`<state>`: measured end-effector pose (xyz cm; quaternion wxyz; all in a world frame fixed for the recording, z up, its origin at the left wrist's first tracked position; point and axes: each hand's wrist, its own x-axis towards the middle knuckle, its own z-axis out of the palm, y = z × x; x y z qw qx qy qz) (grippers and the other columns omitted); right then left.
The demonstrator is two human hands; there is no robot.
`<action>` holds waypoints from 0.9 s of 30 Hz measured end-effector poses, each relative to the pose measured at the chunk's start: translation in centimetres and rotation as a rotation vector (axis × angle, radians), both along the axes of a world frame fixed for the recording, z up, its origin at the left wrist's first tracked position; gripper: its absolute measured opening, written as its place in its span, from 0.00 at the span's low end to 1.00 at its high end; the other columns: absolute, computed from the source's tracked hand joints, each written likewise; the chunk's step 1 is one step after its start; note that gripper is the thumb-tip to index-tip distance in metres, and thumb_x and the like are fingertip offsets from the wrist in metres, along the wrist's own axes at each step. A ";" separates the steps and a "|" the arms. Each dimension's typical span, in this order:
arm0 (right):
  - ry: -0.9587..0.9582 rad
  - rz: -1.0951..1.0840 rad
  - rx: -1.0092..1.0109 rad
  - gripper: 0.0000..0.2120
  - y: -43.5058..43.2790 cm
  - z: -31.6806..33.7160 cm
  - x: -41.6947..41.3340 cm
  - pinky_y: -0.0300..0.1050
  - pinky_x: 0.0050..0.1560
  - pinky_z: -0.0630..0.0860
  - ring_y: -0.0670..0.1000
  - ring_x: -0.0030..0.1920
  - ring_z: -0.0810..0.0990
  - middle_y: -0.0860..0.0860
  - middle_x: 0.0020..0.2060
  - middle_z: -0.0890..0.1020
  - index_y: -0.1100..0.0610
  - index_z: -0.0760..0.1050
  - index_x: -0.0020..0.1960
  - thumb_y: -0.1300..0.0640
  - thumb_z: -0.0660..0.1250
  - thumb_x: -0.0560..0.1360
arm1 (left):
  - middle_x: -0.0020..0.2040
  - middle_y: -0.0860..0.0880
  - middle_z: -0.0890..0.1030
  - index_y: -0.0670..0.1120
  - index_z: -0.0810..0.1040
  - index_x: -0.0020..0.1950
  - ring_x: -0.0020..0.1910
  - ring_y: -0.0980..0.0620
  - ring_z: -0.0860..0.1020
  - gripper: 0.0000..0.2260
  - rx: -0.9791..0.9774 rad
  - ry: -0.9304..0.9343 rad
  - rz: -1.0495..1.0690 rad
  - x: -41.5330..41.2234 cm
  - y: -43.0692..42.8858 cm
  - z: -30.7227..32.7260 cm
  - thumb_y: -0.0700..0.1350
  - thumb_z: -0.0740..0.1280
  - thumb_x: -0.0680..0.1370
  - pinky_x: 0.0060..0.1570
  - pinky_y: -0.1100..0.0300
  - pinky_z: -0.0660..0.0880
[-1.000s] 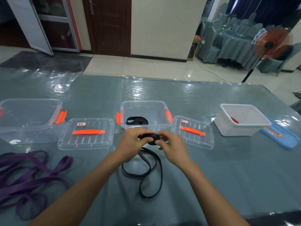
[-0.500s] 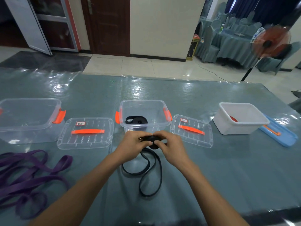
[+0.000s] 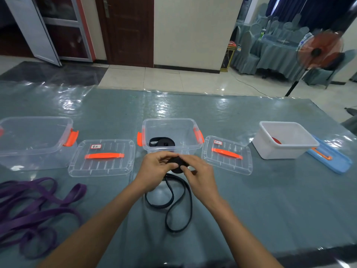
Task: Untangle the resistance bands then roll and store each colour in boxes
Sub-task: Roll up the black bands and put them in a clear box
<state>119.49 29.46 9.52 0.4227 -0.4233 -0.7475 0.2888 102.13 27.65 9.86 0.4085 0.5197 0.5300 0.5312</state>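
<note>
The left hand [image 3: 154, 169] and right hand [image 3: 199, 175] meet just before the middle clear box [image 3: 168, 119], both pinching the part-rolled black band [image 3: 174, 161], probably to keep the coil tight while its loose tail lies on the counter [image 3: 270, 200]. The hands hide most of the coil; the purple bands [image 3: 38, 202] run off the left edge.
</note>
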 end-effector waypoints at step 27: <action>0.147 -0.015 -0.268 0.15 1.3 1.3 1.8 0.42 0.48 0.83 0.45 0.51 0.83 0.43 0.45 0.84 0.45 0.79 0.48 0.66 0.70 0.75 | 0.44 0.52 0.87 0.45 0.86 0.53 0.45 0.56 0.84 0.09 0.069 0.193 -0.042 0.1 0.4 1.1 0.37 0.75 0.74 0.48 0.69 0.77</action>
